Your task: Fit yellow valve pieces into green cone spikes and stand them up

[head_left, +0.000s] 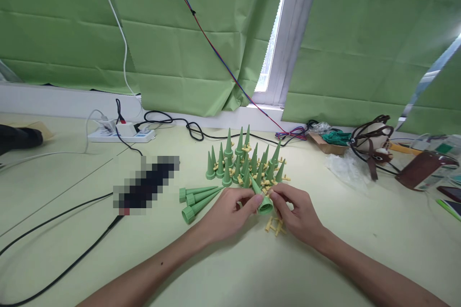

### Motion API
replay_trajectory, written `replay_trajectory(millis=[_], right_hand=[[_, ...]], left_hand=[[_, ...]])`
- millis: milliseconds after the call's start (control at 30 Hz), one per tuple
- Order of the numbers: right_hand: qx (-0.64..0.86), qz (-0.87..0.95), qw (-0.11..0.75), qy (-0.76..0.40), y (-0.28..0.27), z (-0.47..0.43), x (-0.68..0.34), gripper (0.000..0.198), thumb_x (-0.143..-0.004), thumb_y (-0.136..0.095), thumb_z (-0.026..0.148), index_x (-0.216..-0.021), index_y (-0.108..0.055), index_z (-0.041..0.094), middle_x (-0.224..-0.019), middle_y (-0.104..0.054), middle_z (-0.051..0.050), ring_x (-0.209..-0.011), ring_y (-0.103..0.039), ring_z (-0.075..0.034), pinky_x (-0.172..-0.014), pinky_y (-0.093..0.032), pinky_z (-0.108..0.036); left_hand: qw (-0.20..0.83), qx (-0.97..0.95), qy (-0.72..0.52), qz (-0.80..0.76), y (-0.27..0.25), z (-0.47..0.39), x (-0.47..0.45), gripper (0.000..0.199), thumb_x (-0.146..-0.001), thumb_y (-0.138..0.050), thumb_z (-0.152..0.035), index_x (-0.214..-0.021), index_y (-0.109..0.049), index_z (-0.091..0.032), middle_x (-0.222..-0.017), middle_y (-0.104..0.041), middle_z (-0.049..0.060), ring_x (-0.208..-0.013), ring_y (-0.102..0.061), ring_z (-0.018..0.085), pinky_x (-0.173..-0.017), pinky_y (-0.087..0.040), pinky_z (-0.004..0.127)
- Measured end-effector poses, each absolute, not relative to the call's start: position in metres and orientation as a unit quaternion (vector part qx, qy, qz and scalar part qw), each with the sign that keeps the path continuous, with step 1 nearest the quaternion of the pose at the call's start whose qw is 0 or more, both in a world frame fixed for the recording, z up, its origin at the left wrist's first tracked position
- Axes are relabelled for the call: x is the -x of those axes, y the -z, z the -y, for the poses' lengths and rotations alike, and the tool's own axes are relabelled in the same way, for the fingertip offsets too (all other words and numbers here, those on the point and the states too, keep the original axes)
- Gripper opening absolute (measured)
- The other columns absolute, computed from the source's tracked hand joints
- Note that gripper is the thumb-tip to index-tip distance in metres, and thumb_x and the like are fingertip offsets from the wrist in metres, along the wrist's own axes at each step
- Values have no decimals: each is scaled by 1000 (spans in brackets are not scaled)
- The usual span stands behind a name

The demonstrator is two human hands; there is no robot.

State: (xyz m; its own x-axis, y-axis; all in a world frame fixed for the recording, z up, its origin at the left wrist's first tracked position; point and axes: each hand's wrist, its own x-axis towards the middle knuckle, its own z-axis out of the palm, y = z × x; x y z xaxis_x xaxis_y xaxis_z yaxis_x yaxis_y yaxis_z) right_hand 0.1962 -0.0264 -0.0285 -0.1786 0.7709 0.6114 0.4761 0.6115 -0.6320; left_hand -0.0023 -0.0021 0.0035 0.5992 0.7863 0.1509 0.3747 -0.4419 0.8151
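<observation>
Head view: two bare hands work over a pale yellow-green, smooth tabletop. The left hand grasps a hollow, green plastic cone between thumb and fingers; the cone lies tilted, its open, round end facing the viewer and its point directed away and slightly to the left. The right hand has its thumb and forefinger drawn together just beside the cone's open end; whether they pinch a small part there cannot be told. Immediately beyond the hands stands a close cluster of green, pointed plastic cones, upright on their wide ends, many with small yellow plastic fittings projecting from their sides. To the left of the cluster, three long green plastic cones with ribbed collars lie on their sides, fanned, collars toward the left. Loose, pale-yellow, branched plastic fittings lie in a small heap on the near side of the held cone, close to the right hand. Farther left lies a dark, elongated object obscured by pixelation, and behind it a white plastic power strip. At right rear rest a crumpled, clear plastic bag and a brown, rounded container. Green fabric curtains hang behind.
</observation>
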Motion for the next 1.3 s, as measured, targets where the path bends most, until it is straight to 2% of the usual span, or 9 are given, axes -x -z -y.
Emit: replay_trajectory(millis=[167,433,700,867,1100,1300], right_hand=[[410,757,488,-143,28,25,-196,26,-100,-47,21,-75,-54,19,-63,-48,2,-56,-42,-12,-54,-36,-25],[411,764,481,-128,29,24,-197,23,-99,-48,20,-78,-58,19,-65,-52,2,-57,-44,-12,-55,-36,-23],[416,767,471,-130,31,23,-195,24,-100,-47,23,-78,-57,18,-66,-53,1,-57,-43,-12,-55,-37,-24],[423,765,467,-132,31,23,-196,25,-100,-46,25,-78,-57,19,-66,-53,1,-57,-43,-12,-55,-37,-24],[427,765,463,-134,31,23,-195,25,-100,-46,25,-78,-56,19,-65,-52,1,-56,-42,-12,-54,-36,-24],[420,772,458,-136,29,24,-195,27,-100,-45,25,-75,-54,19,-62,-46,3,-54,-38,-11,-52,-33,-24]], left_hand=[[353,-823,-264,-360,-3,1,3,42,-98,-43,-47,-70,-51,-17,-67,-48,-2,-62,-46,12,-57,-35,23],[308,-842,-264,-356,0,2,4,31,-95,-51,-44,-87,-63,-16,-80,-60,3,-68,-53,15,-57,-40,25],[254,-864,-291,-324,4,1,6,28,-94,-55,-36,-74,-49,-18,-77,-50,1,-69,-48,14,-58,-39,24],[244,-867,-299,-316,6,0,6,25,-94,-56,-33,-75,-49,-18,-82,-50,1,-69,-47,13,-58,-40,23],[250,-865,-317,-299,7,0,7,10,-94,-57,-26,-89,-58,-18,-94,-53,3,-65,-49,10,-58,-41,23],[232,-871,-331,-279,9,-1,7,12,-94,-56,-22,-101,-64,-17,-100,-55,4,-62,-50,8,-58,-42,23]])
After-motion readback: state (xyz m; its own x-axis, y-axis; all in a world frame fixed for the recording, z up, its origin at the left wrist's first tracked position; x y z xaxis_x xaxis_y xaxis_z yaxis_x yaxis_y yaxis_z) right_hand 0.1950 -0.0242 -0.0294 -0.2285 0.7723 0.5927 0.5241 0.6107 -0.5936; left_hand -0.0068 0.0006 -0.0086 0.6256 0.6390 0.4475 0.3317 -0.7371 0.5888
